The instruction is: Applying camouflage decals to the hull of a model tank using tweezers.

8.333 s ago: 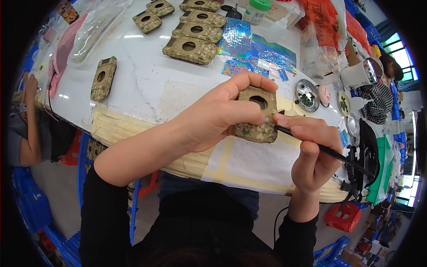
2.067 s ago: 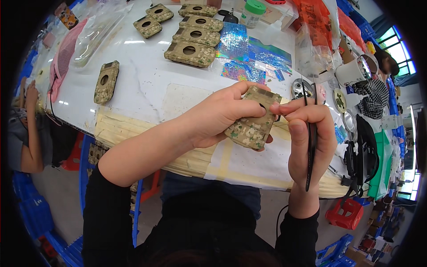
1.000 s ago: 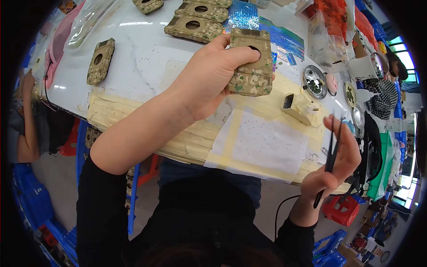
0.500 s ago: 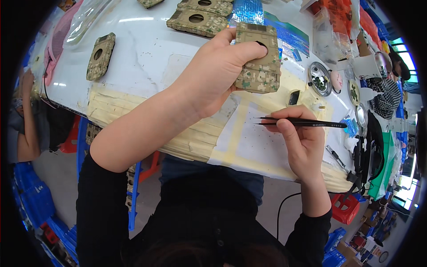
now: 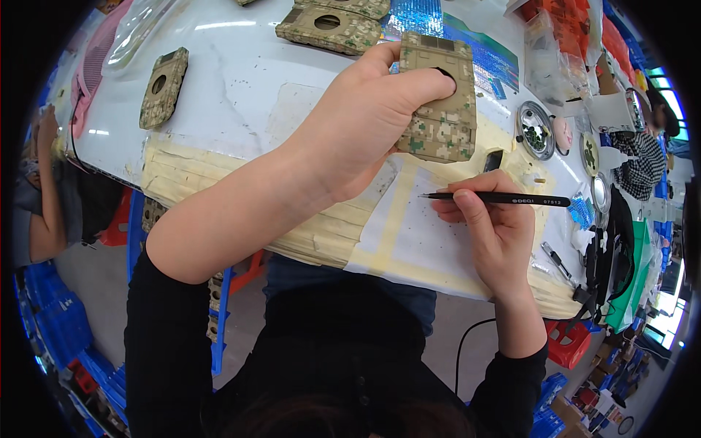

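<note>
My left hand (image 5: 369, 109) grips a model tank hull (image 5: 444, 137) in tan and green camouflage, its thumb at the round hole in the top. Lower right of it, my right hand (image 5: 496, 230) pinches black tweezers (image 5: 522, 198) whose pointed tips are together, aimed left. Whether anything tiny sits between the tips, I cannot tell. Under the tweezers lies a white sheet (image 5: 409, 244) dotted with tiny dark specks and held by cream tape. A small dark piece (image 5: 494, 160) rests between the hull and the round tin.
Similar hulls lie at the left (image 5: 163, 89) and the far side (image 5: 328, 28). A round tin (image 5: 523, 148) holds small green parts. A pen-like tool (image 5: 558, 260) lies right of my hand. Plastic bags (image 5: 551, 62) crowd the far right. Another person's arm (image 5: 47, 190) shows far left.
The tweezers' tips, apart before, have come together. The hull in my left hand has shifted slightly to the right in the picture.
</note>
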Demonstrator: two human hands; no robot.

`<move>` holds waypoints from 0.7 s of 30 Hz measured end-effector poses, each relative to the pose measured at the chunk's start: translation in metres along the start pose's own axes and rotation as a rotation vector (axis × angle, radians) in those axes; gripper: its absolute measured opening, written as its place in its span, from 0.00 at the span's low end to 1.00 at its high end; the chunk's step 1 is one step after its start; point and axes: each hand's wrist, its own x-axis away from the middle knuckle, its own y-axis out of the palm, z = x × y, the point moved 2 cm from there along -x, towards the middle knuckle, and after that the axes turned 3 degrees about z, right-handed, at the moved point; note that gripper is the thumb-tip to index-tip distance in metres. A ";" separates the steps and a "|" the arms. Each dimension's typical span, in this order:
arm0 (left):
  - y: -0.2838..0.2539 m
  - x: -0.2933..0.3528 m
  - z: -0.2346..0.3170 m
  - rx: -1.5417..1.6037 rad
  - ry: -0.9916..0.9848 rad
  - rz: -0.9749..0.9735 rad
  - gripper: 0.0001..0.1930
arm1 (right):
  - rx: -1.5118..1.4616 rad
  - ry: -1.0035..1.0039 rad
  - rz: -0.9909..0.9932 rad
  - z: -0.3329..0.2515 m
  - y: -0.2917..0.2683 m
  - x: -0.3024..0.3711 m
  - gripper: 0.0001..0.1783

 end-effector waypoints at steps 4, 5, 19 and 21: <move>0.000 0.000 0.000 -0.002 0.002 -0.007 0.17 | 0.003 -0.003 0.007 -0.001 0.001 0.000 0.06; 0.000 0.000 0.000 -0.002 0.002 -0.007 0.17 | 0.002 -0.005 0.007 0.000 0.001 0.000 0.06; 0.000 0.000 0.000 0.003 -0.001 0.010 0.17 | 0.078 -0.023 -0.047 -0.001 -0.001 0.000 0.08; 0.001 0.001 0.000 0.002 -0.001 0.014 0.17 | 0.040 -0.013 -0.010 0.000 0.000 0.000 0.08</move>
